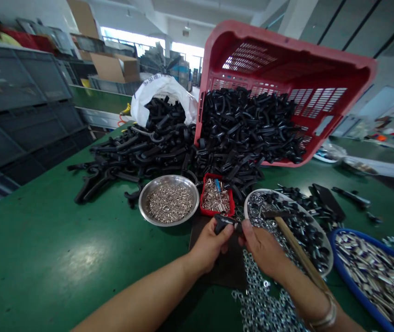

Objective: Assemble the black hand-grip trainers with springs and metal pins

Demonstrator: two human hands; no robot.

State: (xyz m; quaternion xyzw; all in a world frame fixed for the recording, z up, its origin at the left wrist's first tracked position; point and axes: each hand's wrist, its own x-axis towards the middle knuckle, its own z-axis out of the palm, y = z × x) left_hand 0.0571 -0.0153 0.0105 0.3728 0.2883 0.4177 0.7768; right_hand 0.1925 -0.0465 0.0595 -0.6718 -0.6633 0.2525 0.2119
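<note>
My left hand (210, 246) is closed round a small black plastic part (225, 222), held just above a dark mat (229, 269) on the green table (61, 249). My right hand (262, 249) pinches the same part from the right, fingers pressed together at its end. A hammer with a wooden handle (298, 251) lies across the steel bowl (324, 244) under my right wrist. Loose metal nuts (259, 299) spread below my right forearm.
A tipped red crate (321, 74) spills a heap of black plastic parts (245, 129). A steel bowl of small metal pieces (169, 200), a small red tray of screws (216, 196), a blue basin of metal parts (373, 272) and a white bag (162, 92) stand around. Dark crates stack at the left.
</note>
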